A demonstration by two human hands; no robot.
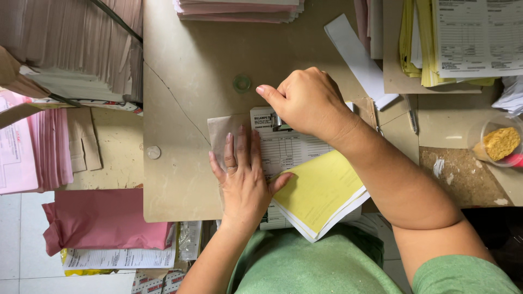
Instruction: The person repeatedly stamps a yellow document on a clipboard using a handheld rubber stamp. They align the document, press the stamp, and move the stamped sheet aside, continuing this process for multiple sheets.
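Bench (185, 81), centre of frame: beige laminate top, a thin dark crack running from upper left toward the middle, bare patches worn at right.

My left hand (243, 173), lower centre: open, fingers spread and flat, ring on one finger, pressing down on the form booklet (291, 149) and the brown paper backing (223, 130) under it.

My right hand (308, 100), centre: closed around a small metal stapler (279, 123), set on the top edge of the booklet; only a bit of the tool shows below my thumb.

Form booklet, centre to lower centre: printed white top sheet, yellow copy sheets (321, 188) fanned out toward lower right, over white ones.

Green tape roll (242, 83), just above the booklet, lying flat. Clear round disc (153, 152), left of the booklet.

Upper left: stacked pinkish-grey paper bundles (71, 43). Left edge: pink sheets (49, 147). Lower left: pink wrapped packet (103, 220) on printed papers, over a pale tiled floor (16, 239).

Top centre: pink paper stack (239, 10). Upper right: yellow and white forms (463, 38) on brown card; white paper strip (359, 60); pen (411, 114).

Right edge: clear plastic cup with yellow sponge (500, 142).

Bottom: my green shirt (310, 267).
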